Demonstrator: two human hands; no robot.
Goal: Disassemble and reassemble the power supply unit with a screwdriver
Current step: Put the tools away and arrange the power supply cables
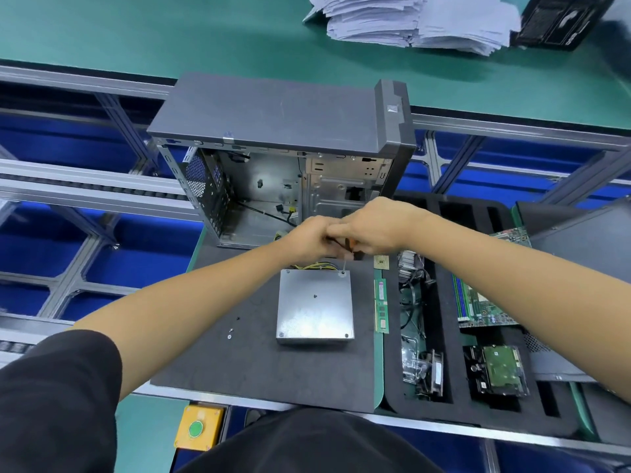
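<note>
Power supply: the square grey metal power supply unit (314, 306) lies flat on the dark grey foam work mat (259, 363), out of the case and in front of it, its yellow and black cable bundle (312, 266) trailing from the far edge.
Screwdriver: a thin-shafted screwdriver with an orange and black handle (345, 257) stands nearly upright, tip on the screw at the unit's far right corner (343, 273).
Right hand: the right hand (372, 227) is curled round the handle from above.
Left hand: the left hand (309, 238) is closed against the right, fingers curled at the handle or upper shaft; exactly what it pinches I cannot tell.
Lid screws: screw heads show at the near left corner (281, 334), the near right corner (347, 335) and the far left corner (288, 271), so the lid looks still fastened.
Loose screws: two or three small screws (229, 332) lie on the mat left of the unit, well apart from it.
Progress: judging from this, the unit is already free of the case and the lid work is at the first or the last corner; which direction the screw is turning cannot be read.
Left to do: if loosening, three more corners and the whole reassembly remain.
Case: the open grey computer tower case (273, 155) stands behind the hands.
Tray: a black foam parts tray (447, 336) to the right holds a green memory stick (381, 305), a motherboard (485, 302) and a hard drive (496, 370).
</note>
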